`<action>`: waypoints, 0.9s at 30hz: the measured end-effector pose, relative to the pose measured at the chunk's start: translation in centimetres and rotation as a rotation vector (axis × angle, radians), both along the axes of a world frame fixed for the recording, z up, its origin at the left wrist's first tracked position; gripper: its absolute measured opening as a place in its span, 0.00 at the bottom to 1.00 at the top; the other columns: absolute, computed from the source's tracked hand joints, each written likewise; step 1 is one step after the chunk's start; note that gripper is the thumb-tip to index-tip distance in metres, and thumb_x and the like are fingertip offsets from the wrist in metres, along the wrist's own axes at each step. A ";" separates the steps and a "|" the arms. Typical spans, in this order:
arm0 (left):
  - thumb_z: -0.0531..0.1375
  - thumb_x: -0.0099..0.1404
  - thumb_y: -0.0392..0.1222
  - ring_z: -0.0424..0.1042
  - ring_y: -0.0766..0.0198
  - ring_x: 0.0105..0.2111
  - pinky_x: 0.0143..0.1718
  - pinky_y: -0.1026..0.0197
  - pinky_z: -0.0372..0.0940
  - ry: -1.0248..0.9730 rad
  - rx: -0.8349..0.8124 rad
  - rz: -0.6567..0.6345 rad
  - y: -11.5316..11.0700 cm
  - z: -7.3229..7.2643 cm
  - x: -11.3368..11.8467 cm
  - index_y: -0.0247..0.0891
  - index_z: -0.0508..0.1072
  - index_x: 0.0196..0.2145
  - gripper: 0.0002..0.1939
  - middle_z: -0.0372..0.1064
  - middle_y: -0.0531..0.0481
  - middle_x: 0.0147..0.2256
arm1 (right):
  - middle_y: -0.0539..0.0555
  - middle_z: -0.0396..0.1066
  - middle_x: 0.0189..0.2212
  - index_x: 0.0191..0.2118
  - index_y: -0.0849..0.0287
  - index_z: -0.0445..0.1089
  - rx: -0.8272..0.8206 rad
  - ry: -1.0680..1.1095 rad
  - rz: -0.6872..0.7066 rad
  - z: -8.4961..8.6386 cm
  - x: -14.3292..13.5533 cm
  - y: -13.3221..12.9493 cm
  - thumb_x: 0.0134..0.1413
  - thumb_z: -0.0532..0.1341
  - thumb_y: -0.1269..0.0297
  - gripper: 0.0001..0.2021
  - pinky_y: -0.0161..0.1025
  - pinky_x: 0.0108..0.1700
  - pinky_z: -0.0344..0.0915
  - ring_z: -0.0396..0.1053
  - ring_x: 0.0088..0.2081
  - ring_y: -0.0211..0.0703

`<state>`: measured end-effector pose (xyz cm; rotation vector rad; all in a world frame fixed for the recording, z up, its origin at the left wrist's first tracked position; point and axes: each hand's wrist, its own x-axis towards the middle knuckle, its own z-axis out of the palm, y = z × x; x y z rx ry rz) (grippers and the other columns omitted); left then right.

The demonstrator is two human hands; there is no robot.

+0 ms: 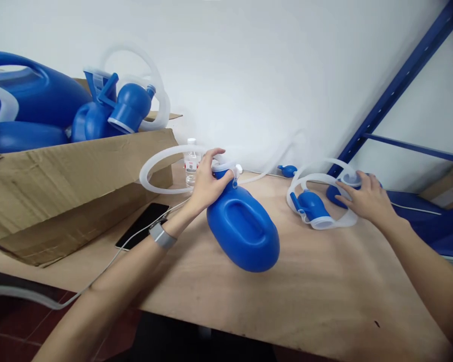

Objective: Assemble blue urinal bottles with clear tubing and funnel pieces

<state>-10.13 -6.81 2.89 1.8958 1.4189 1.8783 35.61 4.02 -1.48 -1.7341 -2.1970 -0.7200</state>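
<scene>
My left hand [207, 183] is closed round the neck of a blue plastic urinal bottle [245, 231], which is tilted with its rounded base towards me. A translucent hose [147, 168] loops out to the left near the bottle's neck. Over on the right, my right hand [366, 196] has its fingers spread at a blue part with a clear rim [350, 178], partly hidden by the hand. Just left of that hand lies a blue funnel-shaped urinal head [313, 205] with a white rim, ringed by a coiled translucent tube [292, 188].
A cardboard box [79, 176] at the left holds several blue bottles and heads with hoses. A clear water bottle [191, 166] stands behind my left hand. A black phone [143, 226] and a white cable lie by the box. Blue shelf posts [400, 85] rise at the right.
</scene>
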 end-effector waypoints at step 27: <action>0.58 0.68 0.46 0.72 0.55 0.46 0.49 0.52 0.69 -0.053 -0.125 0.120 -2.8 -7.4 -6.7 0.47 0.63 0.61 0.24 0.70 0.46 0.50 | 0.73 0.70 0.57 0.59 0.70 0.60 -0.220 1.070 0.454 8.8 -17.2 9.2 0.69 0.57 0.65 0.18 0.43 0.54 0.66 0.74 0.50 0.43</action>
